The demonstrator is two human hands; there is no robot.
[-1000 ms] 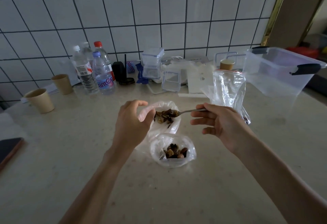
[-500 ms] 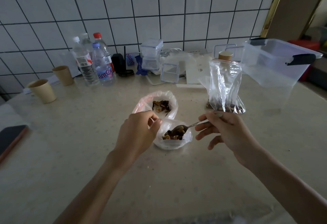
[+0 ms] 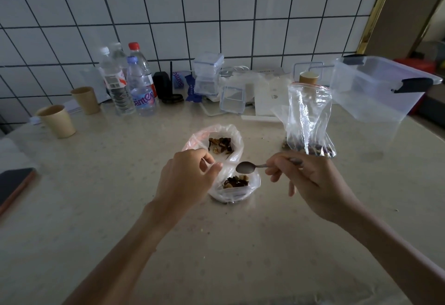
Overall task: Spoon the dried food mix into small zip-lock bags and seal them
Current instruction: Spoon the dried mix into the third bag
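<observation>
We take the small zip-lock bag (image 3: 237, 188) as our landmark; it sits on the surface (image 3: 120, 184) in front of us with its mouth open and a modest heap of dried food mix (image 3: 236, 181) in its bottom. Our left hand (image 3: 186, 179) is at its left edge, the grip pinching the plastic of the bag mouth between thumb and forefinger to hold it open. Our right hand (image 3: 310, 182) is to its right, the grip curled round the handle of the spoon (image 3: 250, 167), whose bowl hovers just above the bag mouth and looks empty.

Directly behind the landmark, and touching it, lies the supply bag (image 3: 216, 141), open and with mix visible inside. Behind and to the right stands a taller zip-lock bag (image 3: 308, 117) with a red closing strip and some mix at its base; we cannot tell whether it is sealed.

We judge the task to be in mid-course. The landmark bag is partly filled and not yet sealed. Remaining steps: further spoonfuls from the supply bag if needed, then pressing the zip closed, then any bags that follow.
</observation>
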